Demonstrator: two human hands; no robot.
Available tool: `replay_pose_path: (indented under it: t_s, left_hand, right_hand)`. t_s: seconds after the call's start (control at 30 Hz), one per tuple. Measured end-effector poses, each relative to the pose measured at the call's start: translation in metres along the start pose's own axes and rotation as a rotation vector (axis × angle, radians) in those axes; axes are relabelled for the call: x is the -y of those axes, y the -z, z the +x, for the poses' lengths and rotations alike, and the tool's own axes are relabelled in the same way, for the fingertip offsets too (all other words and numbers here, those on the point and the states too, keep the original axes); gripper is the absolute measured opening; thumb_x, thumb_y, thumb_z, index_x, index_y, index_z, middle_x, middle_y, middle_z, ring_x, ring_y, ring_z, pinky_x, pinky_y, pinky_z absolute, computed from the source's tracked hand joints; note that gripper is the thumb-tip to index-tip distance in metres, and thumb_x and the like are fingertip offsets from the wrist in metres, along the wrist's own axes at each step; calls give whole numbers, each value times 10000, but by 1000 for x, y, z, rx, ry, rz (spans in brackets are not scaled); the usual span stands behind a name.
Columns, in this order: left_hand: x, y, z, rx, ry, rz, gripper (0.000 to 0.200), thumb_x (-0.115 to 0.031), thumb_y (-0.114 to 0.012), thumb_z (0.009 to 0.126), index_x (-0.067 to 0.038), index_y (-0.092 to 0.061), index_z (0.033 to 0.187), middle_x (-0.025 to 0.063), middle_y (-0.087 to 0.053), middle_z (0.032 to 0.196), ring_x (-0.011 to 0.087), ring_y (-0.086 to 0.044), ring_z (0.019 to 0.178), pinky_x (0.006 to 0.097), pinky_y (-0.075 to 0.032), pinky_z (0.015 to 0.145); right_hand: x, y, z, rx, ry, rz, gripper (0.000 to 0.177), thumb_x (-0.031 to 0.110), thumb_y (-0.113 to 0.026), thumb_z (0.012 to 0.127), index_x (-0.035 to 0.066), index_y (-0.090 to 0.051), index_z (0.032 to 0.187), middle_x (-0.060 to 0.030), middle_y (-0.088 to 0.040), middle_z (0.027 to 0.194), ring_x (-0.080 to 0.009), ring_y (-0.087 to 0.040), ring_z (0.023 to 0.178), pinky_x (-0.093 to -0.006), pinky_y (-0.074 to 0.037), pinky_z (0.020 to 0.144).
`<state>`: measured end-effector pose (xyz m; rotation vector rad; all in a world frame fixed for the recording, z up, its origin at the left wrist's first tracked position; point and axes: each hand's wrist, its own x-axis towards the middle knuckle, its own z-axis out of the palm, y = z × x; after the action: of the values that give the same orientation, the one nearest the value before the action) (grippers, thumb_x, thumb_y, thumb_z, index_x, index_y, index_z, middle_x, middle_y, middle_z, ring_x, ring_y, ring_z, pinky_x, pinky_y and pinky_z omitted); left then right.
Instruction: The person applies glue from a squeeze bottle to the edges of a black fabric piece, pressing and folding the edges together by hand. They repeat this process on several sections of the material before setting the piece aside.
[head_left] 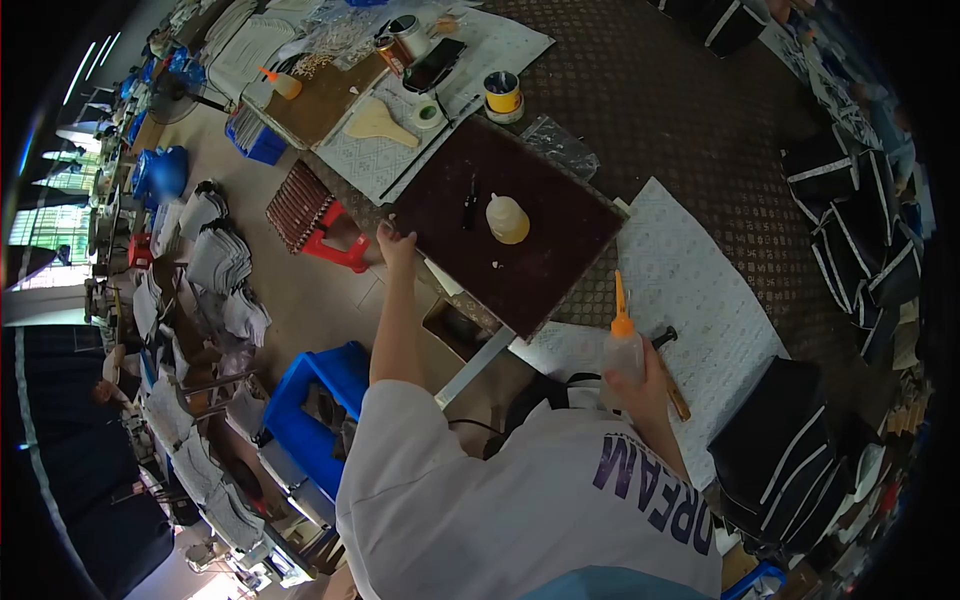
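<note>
My right hand (pixel 640 385) is wrapped round a clear squeeze bottle (pixel 622 352) with a long orange nozzle pointing away from me. Beside that hand a hammer (pixel 679 398) lies partly covered on white patterned sheeting. At the left corner of a dark red board (pixel 450 262), my left hand (pixel 396 242) has its thumb and fingers apart. On the board stands a whitish squeeze bottle (pixel 506 220) with yellowish contents at its base. A slim black tool (pixel 470 202) lies just left of it.
Beyond the board are a yellow tin (pixel 503 93), a tape roll (pixel 427 114), a cream paddle-shaped piece (pixel 378 124) and another orange-tipped bottle (pixel 283 84). A red stool (pixel 335 243) and blue crate (pixel 310 420) stand left. Black pieces with white edging (pixel 775 460) lie right.
</note>
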<state>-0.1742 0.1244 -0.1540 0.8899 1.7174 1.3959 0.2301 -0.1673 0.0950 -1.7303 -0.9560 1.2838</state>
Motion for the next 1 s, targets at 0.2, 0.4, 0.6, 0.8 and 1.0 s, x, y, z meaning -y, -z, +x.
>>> replay_pose_path:
  t_s: [0.2, 0.4, 0.6, 0.8, 1.0]
  left_hand:
    - [-105, -42, -174, 470, -493, 574, 156, -106, -673, 814, -53, -675, 961, 105, -586, 969, 293, -570, 895, 368, -480, 779]
    - [-91, -59, -181, 399, -592, 634, 177, -124, -709, 758, -45, -677, 912, 96, -599, 918, 287, -574, 862, 377, -473, 756]
    - [-80, -68, -174, 400, -815, 686, 46, -70, -637, 799, -43, -604, 814, 107, -586, 864, 307, -568, 828, 397, -476, 725]
    - [-84, -94, -165, 31, -496, 578, 87, -100, -564, 874, -22, -599, 855, 143, -600, 859, 351, -590, 785, 422, -485, 670]
    - [-80, -55, -158, 38, -154, 361, 168, -149, -583, 910, -5, -663, 942, 97, -671, 779, 135, -623, 683, 290, -502, 643]
  right_hand:
    - [-19, 8, -8, -59, -16, 7, 758, 293, -741, 759, 5, -369, 1353, -156, -542, 1217, -239, -542, 1110, -343, -430, 936]
    - [-26, 11, -16, -50, -15, -22, 758, 287, -740, 758, -3, -368, 1350, -161, -533, 1230, -243, -535, 1122, -345, -425, 945]
    - [-22, 12, -16, -55, -16, 2, 769, 283, -738, 759, -4, -356, 1361, -157, -525, 1235, -248, -531, 1126, -344, -423, 946]
    - [-12, 5, -17, -37, -31, 31, 749, 280, -737, 761, -7, -368, 1347, -143, -527, 1224, -230, -527, 1117, -336, -422, 939]
    - [-21, 15, -17, -84, 11, 99, 676, 218, -715, 779, -4, -388, 1327, -120, -535, 1183, -205, -530, 1080, -334, -425, 928]
